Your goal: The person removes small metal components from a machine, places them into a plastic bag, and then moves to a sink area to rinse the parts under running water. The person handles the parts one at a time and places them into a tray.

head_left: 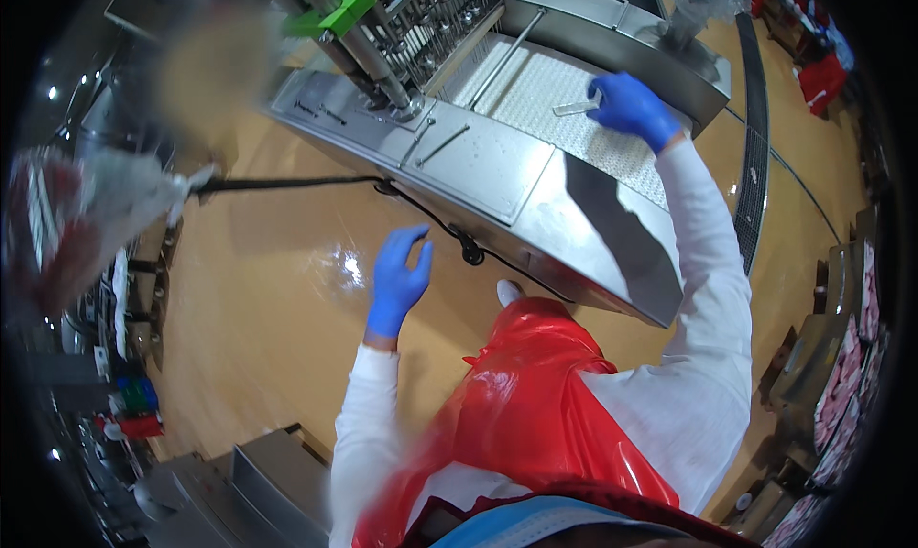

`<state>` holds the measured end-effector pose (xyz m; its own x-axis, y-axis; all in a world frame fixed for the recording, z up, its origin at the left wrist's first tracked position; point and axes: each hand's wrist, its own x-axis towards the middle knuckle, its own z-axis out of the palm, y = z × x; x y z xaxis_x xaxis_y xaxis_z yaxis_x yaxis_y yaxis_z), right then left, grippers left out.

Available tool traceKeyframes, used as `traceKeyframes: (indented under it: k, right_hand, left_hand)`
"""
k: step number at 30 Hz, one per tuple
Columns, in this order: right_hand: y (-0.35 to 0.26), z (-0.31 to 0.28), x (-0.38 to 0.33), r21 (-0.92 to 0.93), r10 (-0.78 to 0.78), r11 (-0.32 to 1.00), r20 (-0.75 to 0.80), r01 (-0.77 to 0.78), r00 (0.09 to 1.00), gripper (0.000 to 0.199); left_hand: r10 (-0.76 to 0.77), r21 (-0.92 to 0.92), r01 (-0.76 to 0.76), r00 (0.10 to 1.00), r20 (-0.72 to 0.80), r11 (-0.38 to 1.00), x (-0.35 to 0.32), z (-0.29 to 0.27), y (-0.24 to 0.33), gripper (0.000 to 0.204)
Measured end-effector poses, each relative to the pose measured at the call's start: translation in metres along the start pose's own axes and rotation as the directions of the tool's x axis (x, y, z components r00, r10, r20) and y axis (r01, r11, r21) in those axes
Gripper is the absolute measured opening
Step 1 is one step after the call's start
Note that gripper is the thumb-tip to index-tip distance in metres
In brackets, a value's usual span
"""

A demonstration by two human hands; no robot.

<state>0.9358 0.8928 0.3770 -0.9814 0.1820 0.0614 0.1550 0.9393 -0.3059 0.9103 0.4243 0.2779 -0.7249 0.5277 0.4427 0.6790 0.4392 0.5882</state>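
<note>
My right hand [633,110], in a blue glove, reaches over a white textured conveyor belt [535,70]. Its thumb and fingers pinch one end of a small, flat, pale strip [573,109], which sticks out to the left just above the belt. What the strip is made of I cannot tell. The belt runs through a stainless steel machine [488,165] with rows of thin upright needles [440,22]. My left hand [400,278], also gloved in blue, hangs over the floor in front of the machine, its thumb and fingers apart and holding nothing.
Two thin metal rods [442,146] lie on the machine's top. A black cable [426,215] runs along its near side. Beyond its right end lies a dark floor grate [753,165]. Plastic-wrapped goods [86,213] stand at the left, and people in red aprons [819,81] at the far right.
</note>
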Motion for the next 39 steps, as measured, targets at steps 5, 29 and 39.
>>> traceKeyframes:
  k: [5, 29, 39]
  right_hand:
    - [0.017, 0.022, 0.192, 0.059, -0.014, 0.998, -0.165, 0.024, 0.986, 0.044]
    - [0.097, 0.092, 0.474, 0.118, -0.093, 0.984, -0.283, 0.131, 0.954, 0.041]
    - [0.103, 0.037, 0.473, 0.105, -0.209, 0.954, -0.445, 0.282, 0.871, 0.039]
  left_hand:
    - [0.230, -0.033, -0.228, 0.969, 0.092, 0.973, 0.115, 0.057, -0.013, 0.019]
    - [0.215, -0.045, -0.211, 0.954, 0.211, 0.977, 0.152, 0.087, -0.035, 0.019]
    - [0.191, -0.034, -0.189, 0.943, 0.271, 0.981, 0.140, 0.089, -0.040, 0.034]
